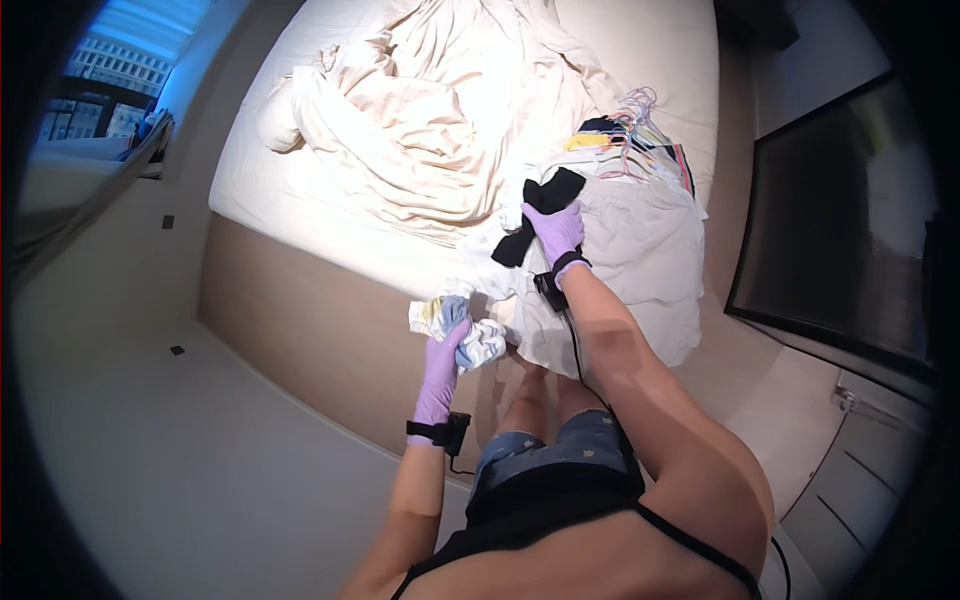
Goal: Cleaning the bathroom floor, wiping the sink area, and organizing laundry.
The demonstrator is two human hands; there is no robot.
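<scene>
My left hand (447, 365), in a purple glove, is closed around a crumpled bunch of white, blue and yellow socks (483, 343). It holds them off the near side of the bed. Farther off and to the right, my gloved right hand (557, 230) grips a black sock (513, 247) over the bed's near edge. The sock's ends stick out on both sides of the fingers. Below and right of that hand lies a spread of white clothing (640, 250), part of it hanging over the bed's edge. Folds hide some of the bunched socks.
A cream blanket (400, 130) lies rumpled on the white bed (245, 175). Clothes on several hangers (635, 135) are piled at its right side. A large dark screen (840, 215) stands at right, a window (120, 75) at far left. Cables run from my wrist straps.
</scene>
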